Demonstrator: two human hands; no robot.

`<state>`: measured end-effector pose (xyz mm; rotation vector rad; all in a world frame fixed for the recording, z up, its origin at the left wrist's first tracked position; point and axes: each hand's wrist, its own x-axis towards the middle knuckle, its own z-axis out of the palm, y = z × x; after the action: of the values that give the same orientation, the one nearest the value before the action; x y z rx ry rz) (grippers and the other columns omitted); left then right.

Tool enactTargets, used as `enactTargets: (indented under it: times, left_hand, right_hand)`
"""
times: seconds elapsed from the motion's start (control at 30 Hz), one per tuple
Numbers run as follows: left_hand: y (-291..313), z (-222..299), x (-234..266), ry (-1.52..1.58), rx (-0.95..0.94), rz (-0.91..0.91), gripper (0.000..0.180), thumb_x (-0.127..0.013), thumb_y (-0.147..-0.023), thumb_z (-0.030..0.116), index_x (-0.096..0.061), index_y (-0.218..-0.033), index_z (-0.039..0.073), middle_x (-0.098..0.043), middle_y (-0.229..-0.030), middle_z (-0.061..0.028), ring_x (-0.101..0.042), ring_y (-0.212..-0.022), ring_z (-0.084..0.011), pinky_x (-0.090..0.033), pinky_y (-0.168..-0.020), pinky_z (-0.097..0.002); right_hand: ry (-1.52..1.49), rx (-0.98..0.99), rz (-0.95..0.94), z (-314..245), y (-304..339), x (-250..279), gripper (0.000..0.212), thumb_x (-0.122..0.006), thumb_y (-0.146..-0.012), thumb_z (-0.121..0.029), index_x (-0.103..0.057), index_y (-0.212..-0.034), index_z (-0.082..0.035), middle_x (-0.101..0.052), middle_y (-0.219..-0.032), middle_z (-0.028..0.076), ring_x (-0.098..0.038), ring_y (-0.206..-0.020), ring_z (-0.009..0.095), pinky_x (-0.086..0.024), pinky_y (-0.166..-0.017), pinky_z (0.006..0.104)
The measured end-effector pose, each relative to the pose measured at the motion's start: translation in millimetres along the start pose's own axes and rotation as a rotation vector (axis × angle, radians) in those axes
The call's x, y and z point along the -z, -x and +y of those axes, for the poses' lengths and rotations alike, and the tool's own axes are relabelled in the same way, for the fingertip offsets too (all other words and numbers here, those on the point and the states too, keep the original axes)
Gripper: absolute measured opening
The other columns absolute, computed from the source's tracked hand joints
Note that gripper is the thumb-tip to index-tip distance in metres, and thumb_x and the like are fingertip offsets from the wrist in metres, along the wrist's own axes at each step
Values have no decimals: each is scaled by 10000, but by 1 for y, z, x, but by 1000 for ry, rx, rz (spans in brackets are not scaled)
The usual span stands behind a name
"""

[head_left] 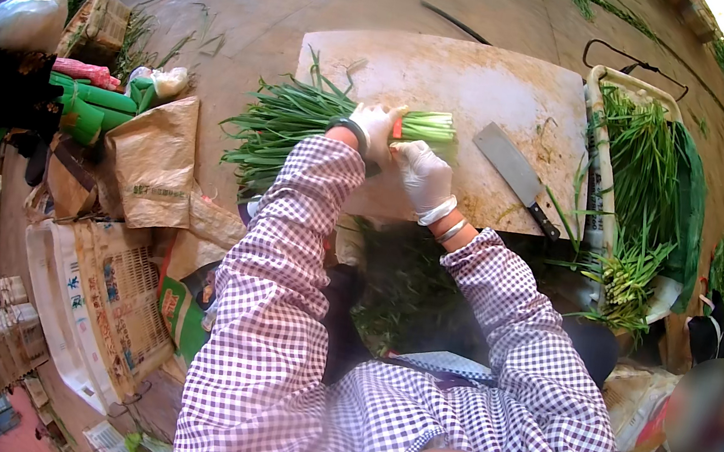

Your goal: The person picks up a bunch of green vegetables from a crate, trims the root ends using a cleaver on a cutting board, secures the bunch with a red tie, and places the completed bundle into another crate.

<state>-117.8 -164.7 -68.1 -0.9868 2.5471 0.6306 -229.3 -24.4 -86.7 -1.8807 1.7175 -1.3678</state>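
Observation:
On a pale, stained board (459, 64) lies a bunch of long green leafy stalks, like garlic chives (279, 122), its leaves to the left and pale cut ends to the right. My gloved left hand (375, 130) is closed over the bunch from above. A red band (397, 127) runs around the stalks just right of that hand. My gloved right hand (427, 180) is pinched at the near side of the bunch, with a bit of red at its fingertips. To the right, a cleaver (508, 161) rests flat, its dark handle pointing toward me.
Beside the board's right edge stands a pale crate (601, 204) full of loose green stalks (640, 145). At left are a tan sack (156, 160), green rolls (96, 107) and a white plastic crate (82, 307). Dark greenery lies below the board's near edge.

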Motion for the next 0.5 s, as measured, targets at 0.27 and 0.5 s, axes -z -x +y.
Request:
enactTargets:
  times: [0.27,0.5]
  left_hand:
    - [7,3,-36,3,-27,309,848,-703,-702,416,-393,-1408,64,-533,-1228,-231,-506,-1187,-369,-360,-1043,-435]
    - [17,17,-24,-17,-11,307,1057,-832,-553,558,-420,-1380,43,-555,-1201,-214,-524,-1159,-361,-361,-1045,-435]
  right_hand:
    - [155,61,-52,1,-13,9,95,-664,-849,-220,-675,-894,-137,-673,-878,89,-659,-757,296,-522,-647,392]
    - [554,60,-255,67,-18,22,553,-586,-886,-340,-504,-1347,-46,-490,-1397,197,-459,-1296,343,-330,-1101,441]
